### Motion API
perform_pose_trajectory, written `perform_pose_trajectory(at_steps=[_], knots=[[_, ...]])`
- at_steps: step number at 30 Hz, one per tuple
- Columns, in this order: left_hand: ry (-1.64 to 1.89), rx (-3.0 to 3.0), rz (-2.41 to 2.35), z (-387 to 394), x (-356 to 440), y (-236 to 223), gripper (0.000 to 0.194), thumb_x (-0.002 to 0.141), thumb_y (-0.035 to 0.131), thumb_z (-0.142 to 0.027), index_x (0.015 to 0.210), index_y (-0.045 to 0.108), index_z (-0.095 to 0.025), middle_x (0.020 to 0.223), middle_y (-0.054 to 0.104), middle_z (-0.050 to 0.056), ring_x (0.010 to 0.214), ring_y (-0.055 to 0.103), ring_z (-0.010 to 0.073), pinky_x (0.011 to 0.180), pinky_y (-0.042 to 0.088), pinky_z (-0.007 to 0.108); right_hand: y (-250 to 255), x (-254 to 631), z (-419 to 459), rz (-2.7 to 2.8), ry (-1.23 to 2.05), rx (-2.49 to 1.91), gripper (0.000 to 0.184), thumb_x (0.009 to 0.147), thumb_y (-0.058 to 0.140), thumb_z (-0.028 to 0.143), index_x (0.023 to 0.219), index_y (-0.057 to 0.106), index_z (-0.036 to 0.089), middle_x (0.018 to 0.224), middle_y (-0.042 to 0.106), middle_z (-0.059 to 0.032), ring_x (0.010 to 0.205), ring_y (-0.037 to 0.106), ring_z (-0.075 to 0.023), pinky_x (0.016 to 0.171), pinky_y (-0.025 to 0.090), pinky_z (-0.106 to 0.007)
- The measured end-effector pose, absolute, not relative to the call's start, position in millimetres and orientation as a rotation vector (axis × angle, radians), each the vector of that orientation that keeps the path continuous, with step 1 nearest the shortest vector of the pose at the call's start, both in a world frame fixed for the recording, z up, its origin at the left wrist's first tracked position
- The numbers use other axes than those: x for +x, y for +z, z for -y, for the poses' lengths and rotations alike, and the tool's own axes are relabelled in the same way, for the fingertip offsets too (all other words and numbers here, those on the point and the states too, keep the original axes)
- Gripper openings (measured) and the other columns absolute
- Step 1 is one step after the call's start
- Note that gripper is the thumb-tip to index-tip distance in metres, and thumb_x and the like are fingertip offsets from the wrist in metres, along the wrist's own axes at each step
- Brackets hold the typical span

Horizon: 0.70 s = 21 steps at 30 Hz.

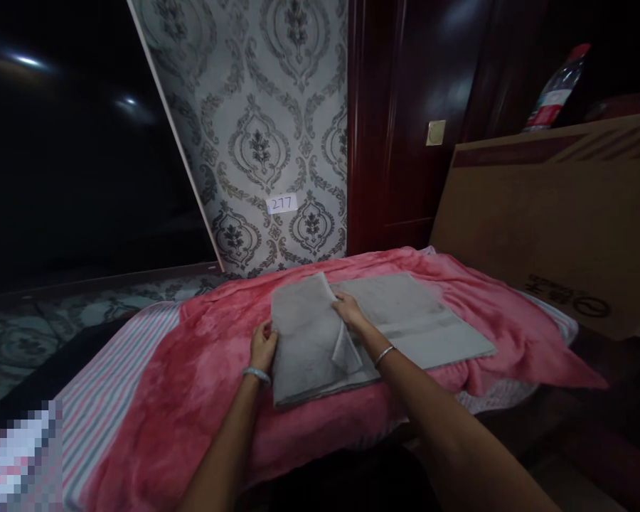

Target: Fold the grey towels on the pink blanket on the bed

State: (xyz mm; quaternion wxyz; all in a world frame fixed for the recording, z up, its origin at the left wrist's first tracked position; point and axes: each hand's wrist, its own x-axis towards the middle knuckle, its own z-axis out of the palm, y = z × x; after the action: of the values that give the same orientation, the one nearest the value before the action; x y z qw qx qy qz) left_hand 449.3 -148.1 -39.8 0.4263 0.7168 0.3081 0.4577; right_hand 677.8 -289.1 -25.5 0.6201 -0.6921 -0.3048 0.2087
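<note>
A folded grey cloth (pixel 304 341) lies on a pink blanket (pixel 213 341), its left part doubled over in layers and its right part spread flat. My right hand (pixel 348 310) pinches the free edge of the upper layer near the middle of the cloth. Below that hand, a corner of the layer is turned back. My left hand (pixel 264 347) is at the cloth's left folded edge, fingers curled against it and partly hidden. Each wrist carries a bracelet.
Beneath the blanket shows a striped sheet (pixel 133 363). A large dark screen (pixel 85 156) stands at the left. On the right are a cardboard box (pixel 544 213) and, at its top edge, a plastic bottle (pixel 555 96) with a red cap. A paper label (pixel 281 203) reading 277 is on the wall.
</note>
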Motion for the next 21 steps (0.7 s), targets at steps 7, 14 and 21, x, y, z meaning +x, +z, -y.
perform_pose_trajectory(at_steps=[7, 14, 21], knots=[[1.031, 1.545, -0.619, 154.6, 448.1, -73.3, 0.048, 0.071, 0.072, -0.050, 0.107, 0.068, -0.018, 0.106, 0.074, 0.010, 0.099, 0.069, 0.0239, 0.094, 0.053, 0.041, -56.5, 696.5, 333.5, 0.636, 0.485, -1.647, 0.040, 0.070, 0.065, 0.032, 0.105, 0.075, 0.017, 0.091, 0.076, -0.0049, 0.085, 0.070, -0.0237, 0.077, 0.056, -0.032], [0.904, 1.480, -0.567, 154.1, 443.6, -64.4, 0.056, 0.067, 0.074, -0.054, 0.107, 0.070, -0.016, 0.100, 0.076, 0.009, 0.097, 0.070, 0.0248, 0.088, 0.054, 0.039, -61.7, 695.1, 343.4, 0.674, 0.601, -1.593, 0.049, 0.071, 0.065, 0.037, 0.115, 0.069, 0.015, 0.101, 0.076, -0.0057, 0.084, 0.070, -0.0220, 0.077, 0.057, -0.033], [0.882, 1.553, -0.587, 158.2, 442.0, -64.4, 0.054, 0.071, 0.073, -0.050, 0.112, 0.067, -0.016, 0.100, 0.074, 0.008, 0.095, 0.069, 0.0220, 0.090, 0.053, 0.037, -63.1, 695.7, 343.8, 0.656, 0.616, -1.579, 0.048, 0.071, 0.065, 0.024, 0.118, 0.066, 0.014, 0.097, 0.076, -0.0037, 0.079, 0.069, -0.0192, 0.076, 0.056, -0.031]])
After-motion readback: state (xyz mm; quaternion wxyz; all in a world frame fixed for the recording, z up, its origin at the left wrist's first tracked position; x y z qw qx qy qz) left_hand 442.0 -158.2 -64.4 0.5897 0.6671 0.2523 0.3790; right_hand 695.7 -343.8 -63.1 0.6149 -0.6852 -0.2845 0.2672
